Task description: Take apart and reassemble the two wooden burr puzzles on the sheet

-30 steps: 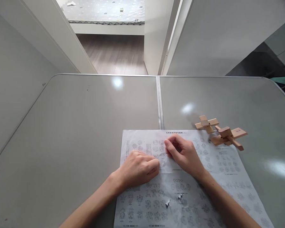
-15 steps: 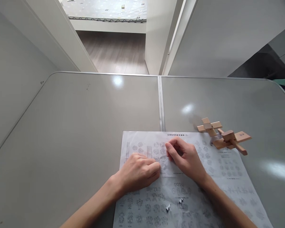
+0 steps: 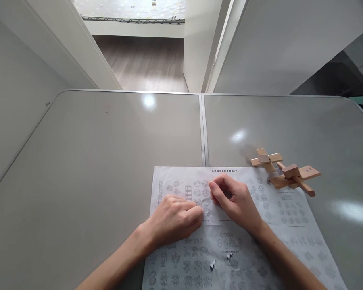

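A large printed paper sheet (image 3: 245, 209) with rows of small puzzle diagrams lies on the table under both hands. My left hand (image 3: 180, 217) rests on its left part, curled into a fist, with no object showing in it. To the right, my right hand (image 3: 231, 197) has thumb and fingertips together near the paper; nothing shows between them. A wrinkled patch of the sheet lies between the hands. Below them are two small torn paper scraps (image 3: 212, 264). At the sheet's upper right corner stands a wooden plane-like model (image 3: 295, 177), marked with a 2 and built of crossed pieces.
The grey table (image 3: 93, 161) has a metal seam strip (image 3: 203, 129) down its middle. Behind it, an open doorway shows a wood floor (image 3: 145, 60) and a bed edge (image 3: 133, 27). White walls stand to the left and back right.
The view has shifted very slightly. Both hands keep the same place and pose on the sheet, and the wooden model and scraps have not moved.
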Demonstrator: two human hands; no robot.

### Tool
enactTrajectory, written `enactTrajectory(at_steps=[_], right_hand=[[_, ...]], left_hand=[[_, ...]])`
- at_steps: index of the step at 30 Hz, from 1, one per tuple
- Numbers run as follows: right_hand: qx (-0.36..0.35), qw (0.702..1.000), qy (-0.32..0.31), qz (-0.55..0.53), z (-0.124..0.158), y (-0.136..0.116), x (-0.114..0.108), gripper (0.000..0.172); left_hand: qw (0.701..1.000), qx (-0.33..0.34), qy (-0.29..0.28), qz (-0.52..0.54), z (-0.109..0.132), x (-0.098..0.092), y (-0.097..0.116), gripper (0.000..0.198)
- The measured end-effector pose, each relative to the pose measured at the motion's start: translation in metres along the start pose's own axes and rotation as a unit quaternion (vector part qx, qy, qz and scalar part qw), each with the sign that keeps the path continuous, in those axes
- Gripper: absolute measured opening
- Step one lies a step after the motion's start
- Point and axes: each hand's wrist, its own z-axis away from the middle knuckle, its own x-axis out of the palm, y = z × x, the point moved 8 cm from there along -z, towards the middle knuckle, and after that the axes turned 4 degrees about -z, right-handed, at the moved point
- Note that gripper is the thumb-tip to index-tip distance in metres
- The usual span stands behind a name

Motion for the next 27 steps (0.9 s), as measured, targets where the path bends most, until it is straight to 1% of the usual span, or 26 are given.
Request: enactTrajectory(at_steps=[3,7,12,16,22,27], right_hand=[[-0.003,1.000,0.001,-0.001,0.000,-0.001,0.000,0.033],[-0.004,1.000,0.002,0.004,0.000,-0.001,0.000,0.032],[0.002,1.000,0.000,0.007,0.001,0.001,0.000,0.035],[0.004,1.000,0.002,0.001,0.001,0.002,0.000,0.035],[0.033,0.997,0.016,-0.069,0.002,0.006,-0.004,0.036],[0.056,0.984,0.041,-0.164,0.001,0.014,-0.012,0.035]], left_hand=[[1.000,-0.002,-0.003,0.003,0.000,0.000,0.000,0.037],[1.000,0.002,0.007,0.009,-0.001,-0.002,0.000,0.038],[1.000,0.011,0.007,0.001,0.001,0.000,0.001,0.038],[0.999,0.021,0.026,-0.005,0.001,-0.004,0.003,0.039],[0.997,0.034,0.072,0.018,-0.004,-0.018,0.007,0.044],[0.995,0.041,0.085,0.021,-0.004,-0.023,0.007,0.043]])
